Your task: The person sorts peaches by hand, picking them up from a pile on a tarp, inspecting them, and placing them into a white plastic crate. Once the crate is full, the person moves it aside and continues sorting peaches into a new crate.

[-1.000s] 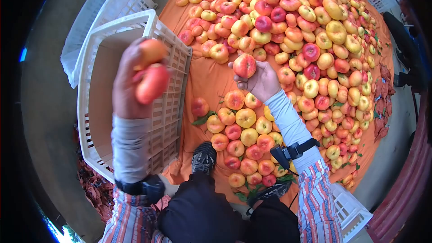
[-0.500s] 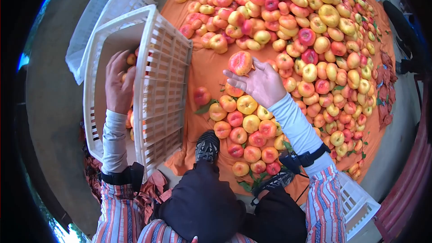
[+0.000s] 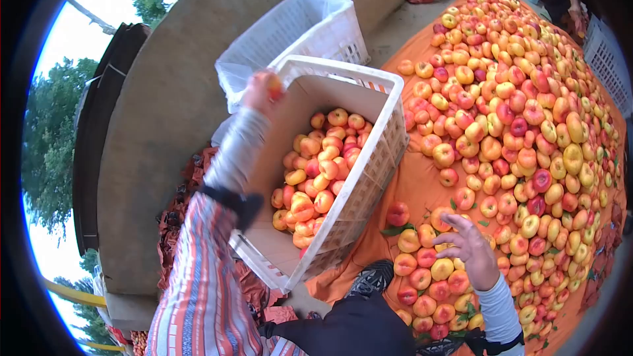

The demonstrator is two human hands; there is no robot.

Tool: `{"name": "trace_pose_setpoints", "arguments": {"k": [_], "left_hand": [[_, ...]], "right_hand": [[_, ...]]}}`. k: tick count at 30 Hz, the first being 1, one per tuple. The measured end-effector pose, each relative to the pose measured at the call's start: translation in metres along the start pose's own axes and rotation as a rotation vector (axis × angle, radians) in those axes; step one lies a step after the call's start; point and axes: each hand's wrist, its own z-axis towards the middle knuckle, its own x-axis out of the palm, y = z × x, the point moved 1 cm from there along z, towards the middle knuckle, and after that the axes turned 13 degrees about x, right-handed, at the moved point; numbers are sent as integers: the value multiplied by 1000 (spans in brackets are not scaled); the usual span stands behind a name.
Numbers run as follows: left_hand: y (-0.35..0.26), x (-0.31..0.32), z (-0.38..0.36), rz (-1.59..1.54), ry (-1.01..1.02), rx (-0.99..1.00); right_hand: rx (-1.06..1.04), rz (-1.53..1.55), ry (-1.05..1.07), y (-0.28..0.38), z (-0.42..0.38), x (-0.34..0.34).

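Observation:
My left hand [image 3: 258, 97] is raised over the far left rim of the white crate [image 3: 394, 108], its fingers closed round a red-orange flat peach [image 3: 272, 85]. The hand is slightly smeared by motion. Inside the cardboard-lined crate lies a heap of flat peaches [image 3: 328, 168]. On the right, my right hand [image 3: 471, 250] has its fingers apart and nothing in them. It hovers above a small group of flat peaches [image 3: 422, 279] on the orange cloth [image 3: 359, 263].
A large pile of flat peaches [image 3: 514, 118] covers the cloth to the right. Behind the crate stands another white crate [image 3: 343, 36] lined with plastic. A person's arm [image 3: 575, 0] and a white basket [image 3: 606, 62] are at the far right. My shoe [image 3: 370, 278] is beside the crate.
The view has swung left. My left hand has come up out of the crate and now holds a peach. My right hand has let go of the peach it held.

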Motion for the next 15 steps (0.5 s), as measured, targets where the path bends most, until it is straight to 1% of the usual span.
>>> {"name": "trace_pose_setpoints", "arguments": {"k": [1, 2, 3, 5, 8, 10, 13, 15], "left_hand": [[38, -37, 80, -265, -95, -219], [57, -65, 132, -380, -3, -247], [78, -91, 176, -352, -51, -230], [122, -152, 267, -357, 95, -72], [119, -159, 290, -323, -229, -294], [125, -156, 295, -291, -368, -383], [124, -152, 285, -224, -460, -432], [111, -144, 264, -107, -424, -388]], "right_hand": [[93, 89, -99, -11, -4, -10], [138, 71, -139, -20, -7, -20], [187, 60, -200, -29, -12, -31], [230, -38, -286, -47, -23, -43], [287, 24, -367, -66, -36, -48], [292, -2, -415, -74, -42, -50], [329, -30, -452, -87, -43, -61], [367, -65, -462, -101, -42, -67]]}}
